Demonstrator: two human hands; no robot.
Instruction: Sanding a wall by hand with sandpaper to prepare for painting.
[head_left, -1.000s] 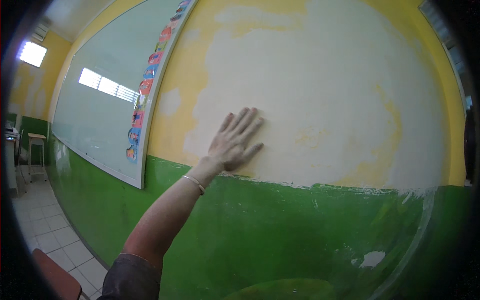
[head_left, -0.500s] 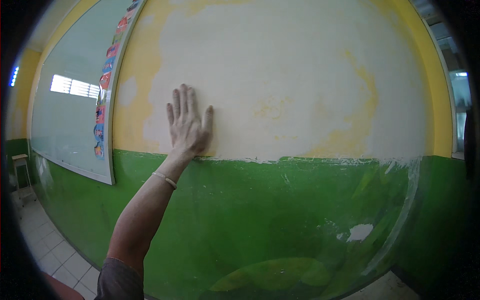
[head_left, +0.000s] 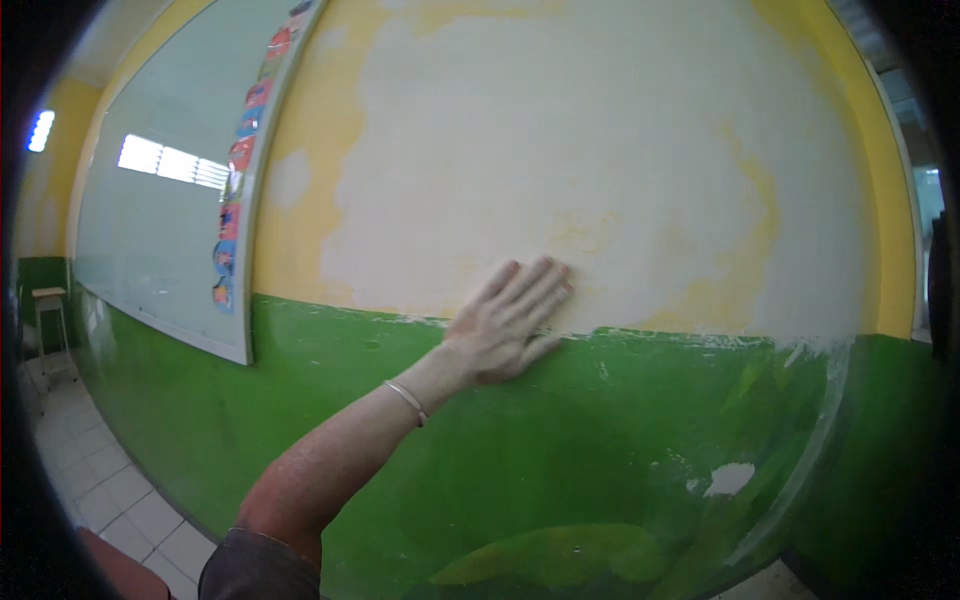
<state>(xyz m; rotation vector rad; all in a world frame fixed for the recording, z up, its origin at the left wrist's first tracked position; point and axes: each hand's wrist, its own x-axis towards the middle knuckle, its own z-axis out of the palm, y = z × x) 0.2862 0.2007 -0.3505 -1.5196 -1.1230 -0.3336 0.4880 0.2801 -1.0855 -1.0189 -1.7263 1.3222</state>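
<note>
My left hand lies flat against the wall with its fingers stretched out and nothing in it. It spans the ragged line where the upper whitish patched area meets the green lower wall. The fingers point up and to the right, slightly blurred, and the thumb rests near the green edge. A thin pale bracelet circles the wrist, and a dark sleeve covers the upper arm. My right hand is out of sight.
A whiteboard with a colourful paper strip hangs at left. A small stool-like stand stands on the tiled floor at far left. A window opening edges the right. White chipped paint marks the green wall.
My left hand has slid rightward and down along the wall, its fingers tilting from upright to the upper right. The view has shifted slightly.
</note>
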